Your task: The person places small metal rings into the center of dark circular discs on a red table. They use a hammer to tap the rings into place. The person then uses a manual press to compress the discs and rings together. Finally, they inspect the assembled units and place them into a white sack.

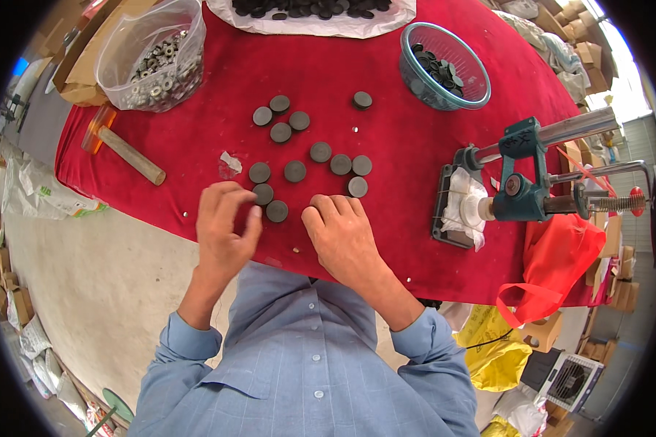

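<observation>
Several dark grey round discs (294, 172) are scattered on the red tablecloth, some of them touching. My left hand (226, 222) is over the near left edge of this group, its thumb and index finger apart. Its fingertips are beside a disc (263, 194), with another disc (276, 211) just right of the thumb. My right hand (339, 233) rests on the cloth with its fingers bent and close together. The nearest disc to it (357, 186) lies just beyond the fingertips. The underside of the right hand is hidden, so what it may hold cannot be seen.
A green hand press (521, 175) stands at the right beside a red bag (561, 255). Behind are a clear bowl of black discs (481, 73) and a white sack of black pieces (313, 28). A mallet (133, 156) and a tub of metal parts (113, 84) are left.
</observation>
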Available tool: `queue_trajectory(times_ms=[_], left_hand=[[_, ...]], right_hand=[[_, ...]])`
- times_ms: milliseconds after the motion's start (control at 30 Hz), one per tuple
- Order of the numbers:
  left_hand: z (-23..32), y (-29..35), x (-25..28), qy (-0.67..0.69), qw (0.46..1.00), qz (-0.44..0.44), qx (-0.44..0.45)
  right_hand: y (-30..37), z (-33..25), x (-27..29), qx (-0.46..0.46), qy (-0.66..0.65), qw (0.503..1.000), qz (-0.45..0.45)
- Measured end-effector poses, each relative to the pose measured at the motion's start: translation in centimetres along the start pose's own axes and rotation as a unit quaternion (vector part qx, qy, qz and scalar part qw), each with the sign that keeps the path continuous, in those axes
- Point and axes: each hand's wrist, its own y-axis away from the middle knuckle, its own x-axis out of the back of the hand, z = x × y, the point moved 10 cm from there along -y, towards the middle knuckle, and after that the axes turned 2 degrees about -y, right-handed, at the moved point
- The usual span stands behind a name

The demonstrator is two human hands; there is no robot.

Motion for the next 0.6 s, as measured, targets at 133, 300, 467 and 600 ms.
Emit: queue_trajectory(times_ms=[133,300,467,600], left_hand=[[-3.2,0.3,1.8,0.015,0.997,0.042,0.06],[-4.7,0.4,2.0,0.041,0.994,0.056,0.09],[-4.8,-0.1,2.2,0.035,0.994,0.038,0.094],[-4.9,-2.0,1.6,0.016,0.996,0.001,0.085]], right_hand=[[0.1,-0.6,0.3,0.005,-0.067,0.998,-0.014],[0.3,-0.2,0.2,-0.015,-0.167,0.986,-0.012],[-4.2,5.4,7.4,-0.025,-0.17,0.973,0.154],[-8.1,15.4,16.4,-0.09,-0.008,0.941,0.326]])
